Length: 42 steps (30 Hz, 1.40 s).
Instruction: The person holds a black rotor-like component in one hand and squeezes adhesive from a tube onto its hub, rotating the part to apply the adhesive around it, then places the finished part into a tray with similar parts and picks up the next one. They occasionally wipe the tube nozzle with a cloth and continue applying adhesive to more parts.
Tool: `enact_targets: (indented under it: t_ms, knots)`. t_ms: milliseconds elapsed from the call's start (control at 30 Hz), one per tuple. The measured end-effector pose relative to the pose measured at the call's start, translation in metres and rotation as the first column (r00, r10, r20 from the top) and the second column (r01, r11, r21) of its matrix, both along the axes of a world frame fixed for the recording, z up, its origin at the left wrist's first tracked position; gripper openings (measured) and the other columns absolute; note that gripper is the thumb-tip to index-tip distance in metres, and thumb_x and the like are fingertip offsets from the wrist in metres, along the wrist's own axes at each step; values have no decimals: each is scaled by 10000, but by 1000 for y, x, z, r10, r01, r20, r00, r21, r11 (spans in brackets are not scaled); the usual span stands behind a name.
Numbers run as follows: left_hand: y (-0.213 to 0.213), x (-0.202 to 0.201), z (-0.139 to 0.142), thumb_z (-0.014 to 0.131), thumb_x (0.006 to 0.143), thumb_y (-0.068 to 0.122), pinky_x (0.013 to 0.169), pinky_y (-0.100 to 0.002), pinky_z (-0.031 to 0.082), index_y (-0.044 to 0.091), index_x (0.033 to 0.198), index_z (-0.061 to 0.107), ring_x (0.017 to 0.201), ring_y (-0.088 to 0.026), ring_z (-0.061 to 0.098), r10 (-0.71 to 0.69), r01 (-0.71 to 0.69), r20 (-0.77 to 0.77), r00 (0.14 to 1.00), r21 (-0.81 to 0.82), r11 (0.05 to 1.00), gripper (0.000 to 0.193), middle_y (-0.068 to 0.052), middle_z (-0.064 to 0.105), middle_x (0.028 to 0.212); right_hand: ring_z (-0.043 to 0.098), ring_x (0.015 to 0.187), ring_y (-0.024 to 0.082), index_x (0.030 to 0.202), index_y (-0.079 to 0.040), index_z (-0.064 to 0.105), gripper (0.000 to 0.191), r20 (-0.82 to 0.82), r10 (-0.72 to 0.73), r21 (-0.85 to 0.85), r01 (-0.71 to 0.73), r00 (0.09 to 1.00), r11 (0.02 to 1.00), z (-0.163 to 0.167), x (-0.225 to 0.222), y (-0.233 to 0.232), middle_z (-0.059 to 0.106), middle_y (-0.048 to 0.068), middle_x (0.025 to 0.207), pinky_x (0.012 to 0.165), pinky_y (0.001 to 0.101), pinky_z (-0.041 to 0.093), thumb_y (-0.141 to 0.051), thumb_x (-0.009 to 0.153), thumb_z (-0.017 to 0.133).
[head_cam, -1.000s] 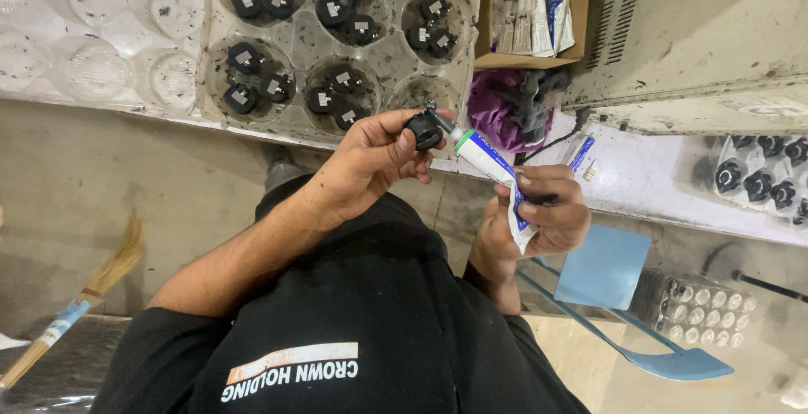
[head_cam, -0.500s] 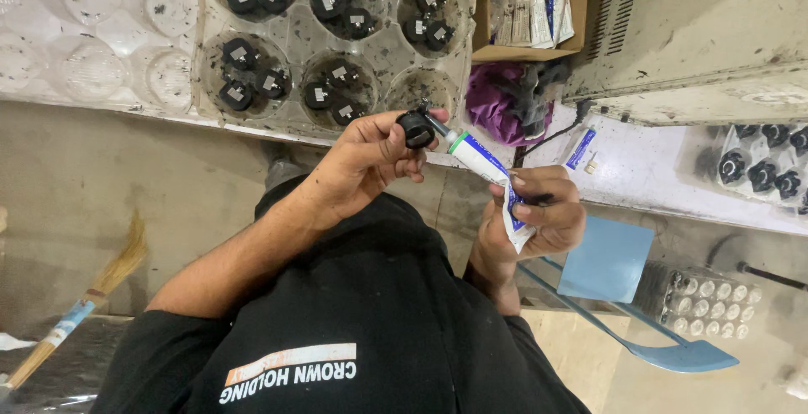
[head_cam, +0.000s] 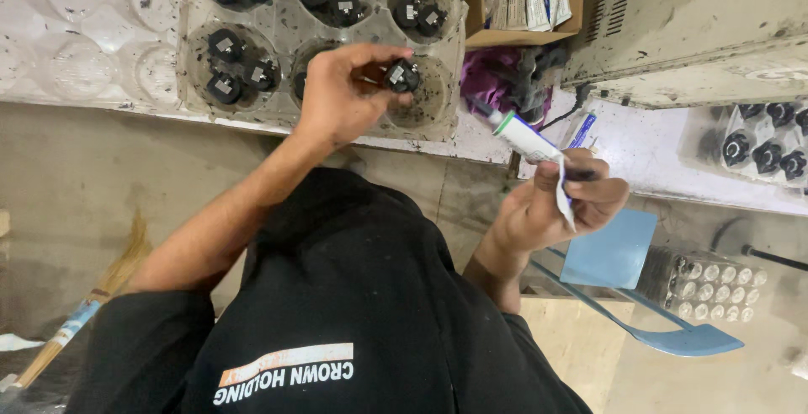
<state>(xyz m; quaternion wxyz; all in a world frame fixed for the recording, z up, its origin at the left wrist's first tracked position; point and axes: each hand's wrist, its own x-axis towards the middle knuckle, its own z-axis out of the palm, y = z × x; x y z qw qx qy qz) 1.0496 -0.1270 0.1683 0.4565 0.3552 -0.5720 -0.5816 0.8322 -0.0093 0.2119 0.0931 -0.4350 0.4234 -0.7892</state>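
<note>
At the far left lie a broom (head_cam: pixel 84 305) on the floor and an empty clear blister tray (head_cam: pixel 84 44) on the bench. Just right of it, a second clear tray (head_cam: pixel 192 86) holds small black plastic parts in its round pockets. The left hand (head_cam: pixel 341 94) is raised over the near right pocket of this tray, thumb and fingertips clamped on one black part (head_cam: pixel 401 76), which is held clear of the tray with its pale face showing. Further right, a cardboard box (head_cam: pixel 522 37) of tubes sits at the far edge, with a purple cloth (head_cam: pixel 497 86) beside it. The right hand (head_cam: pixel 555 208) is closed around a white tube (head_cam: pixel 526 138), its nozzle pointing up and left towards the part but well apart from it. The step in hand looks like the gap between dosing a part from the tube and setting it into a pocket. The next move would call for a steady pinch and a careful lowering into the free pocket. More black parts (head_cam: pixel 762 149) lie at the far right.
</note>
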Motion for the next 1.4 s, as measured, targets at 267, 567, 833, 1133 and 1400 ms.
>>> enact_targets:
  t_ms: [267,567,833,1133,1400]
  knots:
    - [-21,-13,-4,780,674,75,758,-481,538,79,985,766,970,-373,627,174,358,681,711,-564,744,311,-123,657,950,483,832,135,956,-127,426,447,38,-26,6,26,999,1000,-5,-7,4,536,47,885,793,280,388,51,914,834]
    - [-27,-23,-28,792,721,173,810,-458,504,110,908,745,1019,-343,590,334,370,784,523,-562,740,203,-143,635,1013,499,825,133,973,-115,433,432,111,-27,42,22,993,999,-5,-3,9,532,32,882,818,259,416,64,920,823]
    - [-35,-23,-8,815,736,236,810,-467,499,128,1000,743,1024,-333,605,222,459,879,421,-418,784,294,-119,657,1025,512,847,133,996,-112,459,368,151,-182,74,173,972,982,-8,8,38,544,33,943,801,259,430,51,971,789]
    - [-10,-9,29,842,811,246,752,-440,534,134,1118,753,895,-308,647,-96,440,595,798,-467,767,338,-69,674,885,637,998,151,1011,-122,509,206,562,-215,83,203,799,976,-26,44,98,636,20,970,977,342,536,-29,1026,693]
    - [79,-84,37,847,811,340,705,-354,555,179,1123,775,810,-226,690,-641,737,392,660,-170,655,358,-18,723,885,689,967,148,1113,-61,637,91,851,-210,121,210,481,970,-71,10,159,725,38,1057,856,300,546,-72,1023,635]
